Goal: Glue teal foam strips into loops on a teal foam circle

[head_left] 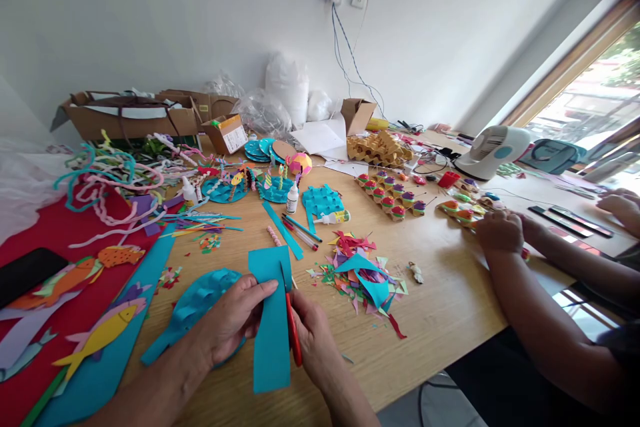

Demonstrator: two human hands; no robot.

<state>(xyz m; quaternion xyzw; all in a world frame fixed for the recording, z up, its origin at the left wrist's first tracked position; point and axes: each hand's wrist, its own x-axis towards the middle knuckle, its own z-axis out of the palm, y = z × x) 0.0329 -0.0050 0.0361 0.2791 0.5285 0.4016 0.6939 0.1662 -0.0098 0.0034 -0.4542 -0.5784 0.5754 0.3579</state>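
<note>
A long strip of blue paper (271,340) is pinched in my left hand (235,313), thumb on top. My right hand (313,330) grips red-handled scissors (294,333), whose blade lies at a slit near the strip's upper right edge. Beneath my left forearm rests a blue woven paper piece (205,297) with a tail, partly hidden. Beyond the strip lie a narrow blue strip (283,230), several pens (300,233) and a white glue bottle (293,199). To the right of my hands is a heap of colourful paper scraps (357,270).
Painted egg-carton pieces (390,197) stand at centre right, near another person's hands (500,230). Paper fish (103,337) and a dark phone (30,273) lie on red sheets at left. Pipe cleaners (110,180), cardboard boxes (133,117) and a white fan-like device (493,150) stand farther back.
</note>
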